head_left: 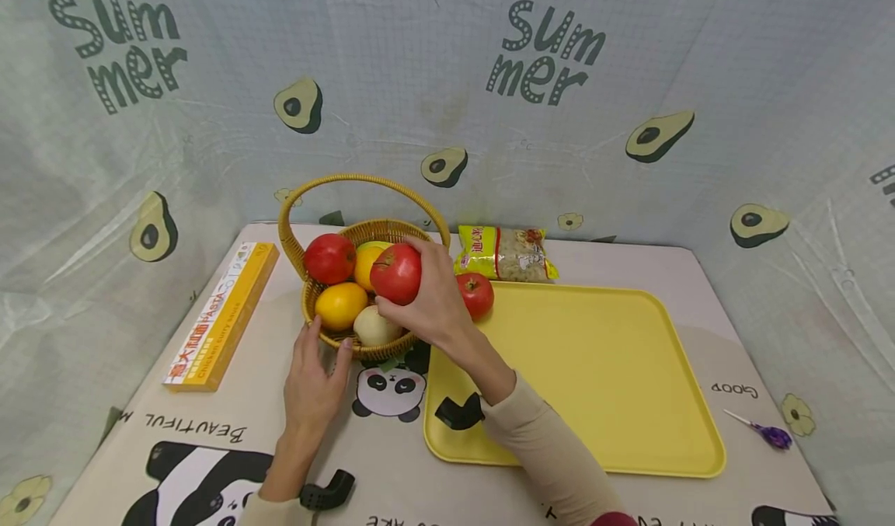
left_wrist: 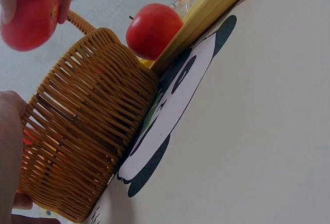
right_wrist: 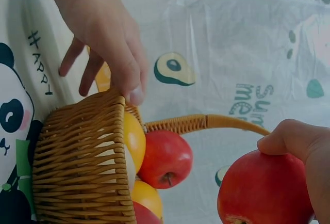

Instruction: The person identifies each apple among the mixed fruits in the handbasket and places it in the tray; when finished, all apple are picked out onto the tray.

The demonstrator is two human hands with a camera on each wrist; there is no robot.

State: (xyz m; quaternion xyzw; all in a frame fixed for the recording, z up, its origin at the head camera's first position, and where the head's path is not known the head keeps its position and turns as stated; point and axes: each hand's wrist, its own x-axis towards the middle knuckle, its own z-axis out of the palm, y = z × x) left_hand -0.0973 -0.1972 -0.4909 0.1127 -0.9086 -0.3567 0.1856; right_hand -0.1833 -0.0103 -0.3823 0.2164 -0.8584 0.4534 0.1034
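Observation:
My right hand (head_left: 442, 302) grips a red apple (head_left: 395, 274) above the right side of a woven basket (head_left: 381, 350). Thumb and fingers press on opposite sides of it. My left hand (head_left: 315, 386) touches the near-left rim of the basket, its thumb and fingers spread; in the right wrist view the left thumb (right_wrist: 135, 96) reaches the rim. Inside the basket lie another red apple (head_left: 330, 259), an orange-yellow fruit (head_left: 341, 306), a second yellow fruit (head_left: 365, 266) partly hidden, and a pale round fruit (head_left: 376, 326). The basket's handle (head_left: 363, 178) arches upright over them.
A further red apple (head_left: 476, 296) sits right of the basket, by the corner of a yellow tray (head_left: 580, 378). Behind stands a yellow and clear food packet (head_left: 505, 252). A pasta box (head_left: 222, 318) lies left, a purple-wrapped lollipop (head_left: 772, 437) far right.

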